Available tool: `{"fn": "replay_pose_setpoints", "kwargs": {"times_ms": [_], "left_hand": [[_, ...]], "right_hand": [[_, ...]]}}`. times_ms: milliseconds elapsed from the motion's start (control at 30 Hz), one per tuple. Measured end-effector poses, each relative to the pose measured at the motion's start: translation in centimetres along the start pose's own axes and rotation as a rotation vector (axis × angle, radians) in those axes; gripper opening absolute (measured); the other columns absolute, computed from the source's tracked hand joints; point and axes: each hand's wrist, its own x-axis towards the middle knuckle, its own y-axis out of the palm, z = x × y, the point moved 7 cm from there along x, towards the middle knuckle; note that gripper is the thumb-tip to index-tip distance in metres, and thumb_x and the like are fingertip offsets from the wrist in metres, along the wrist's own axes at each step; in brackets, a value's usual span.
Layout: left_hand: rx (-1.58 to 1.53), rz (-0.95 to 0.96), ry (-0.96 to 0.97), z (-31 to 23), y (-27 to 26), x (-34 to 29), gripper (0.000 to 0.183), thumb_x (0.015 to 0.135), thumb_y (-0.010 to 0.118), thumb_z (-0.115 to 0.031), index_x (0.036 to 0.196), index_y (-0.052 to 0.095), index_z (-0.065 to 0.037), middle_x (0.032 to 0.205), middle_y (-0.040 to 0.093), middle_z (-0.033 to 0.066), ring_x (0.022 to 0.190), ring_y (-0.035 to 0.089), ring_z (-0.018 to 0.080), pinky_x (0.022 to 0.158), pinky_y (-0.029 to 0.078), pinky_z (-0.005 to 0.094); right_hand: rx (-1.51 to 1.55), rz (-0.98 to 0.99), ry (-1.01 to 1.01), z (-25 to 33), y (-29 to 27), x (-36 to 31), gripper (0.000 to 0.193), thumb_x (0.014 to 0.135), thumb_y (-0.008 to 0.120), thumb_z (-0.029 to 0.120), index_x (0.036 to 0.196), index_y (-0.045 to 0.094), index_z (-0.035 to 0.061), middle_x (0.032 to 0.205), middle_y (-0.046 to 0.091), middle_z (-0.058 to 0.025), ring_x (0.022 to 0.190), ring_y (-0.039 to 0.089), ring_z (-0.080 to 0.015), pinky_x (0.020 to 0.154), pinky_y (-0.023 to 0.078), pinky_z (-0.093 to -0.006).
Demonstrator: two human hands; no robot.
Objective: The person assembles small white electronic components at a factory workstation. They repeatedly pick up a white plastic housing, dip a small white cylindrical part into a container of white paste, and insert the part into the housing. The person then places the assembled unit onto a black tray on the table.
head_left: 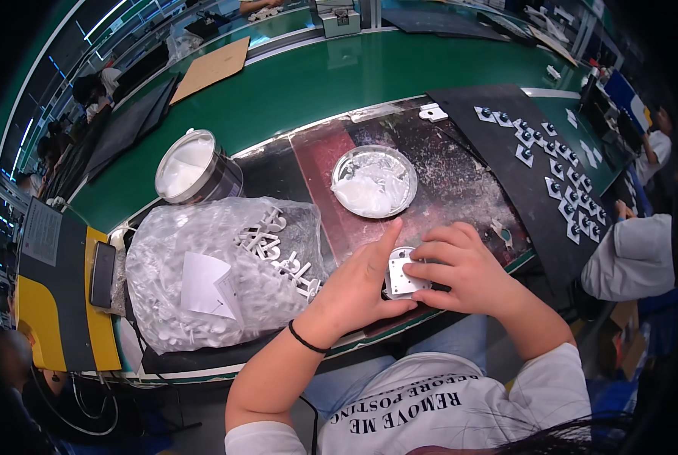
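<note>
In front of my body, a small white square plate [406,277] with little holes sits between my two hands, with a rounded edge of a part showing just above it. My left hand [358,287] grips it from the left, its thumb at the lower edge and its index finger pointing up. From the right, my right hand [464,271] closes its fingertips on the plate's right side. Beyond them rests a round shallow metal dish [413,176] holding a whitish, film-like or pasty mass. What lies under the plate is hidden.
A large clear bag [164,280] of white plastic parts lies left, with a paper sheet [210,284] on it. Behind it stands an open tin [221,178] with white contents. Several white pieces with black round parts cover a black mat [498,155] at right. A co-worker's sleeve [631,258] is beside it.
</note>
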Motion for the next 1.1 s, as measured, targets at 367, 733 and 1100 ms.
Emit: {"fn": "replay_pose_setpoints", "kwargs": {"times_ms": [367,733,1100], "left_hand": [[0.020,-0.010,-0.002,-0.13,0.03,-0.01,0.115,0.064,0.082,-0.022,0.147,0.004,-0.008,0.116,0.056,0.0210,0.104,0.057,0.0383,0.088,0.047,0.0424],[0.009,-0.011,-0.018,-0.20,0.09,0.03,0.114,0.063,0.083,-0.024,0.146,0.008,-0.005,0.118,0.055,0.0237,0.106,0.056,0.0397,0.090,0.046,0.0420],[0.011,-0.023,-0.036,-0.23,0.02,-0.13,0.114,0.061,0.084,-0.026,0.146,0.011,-0.005,0.113,0.057,0.0225,0.102,0.058,0.0387,0.087,0.047,0.0417]], "right_hand": [[-0.008,0.004,0.008,0.02,-0.02,0.28,0.030,0.070,0.072,0.027,0.097,0.066,0.0135,0.104,0.059,-0.0022,0.103,0.053,-0.0229,0.089,0.039,-0.0419],[-0.012,0.063,-0.060,-0.23,-0.10,0.46,0.032,0.071,0.071,0.025,0.100,0.065,0.0146,0.105,0.058,-0.0013,0.106,0.052,-0.0212,0.092,0.038,-0.0413],[-0.033,0.109,-0.028,0.05,-0.07,0.68,0.032,0.069,0.072,0.023,0.099,0.064,0.0149,0.105,0.057,-0.0009,0.108,0.051,-0.0208,0.094,0.036,-0.0417]]}}
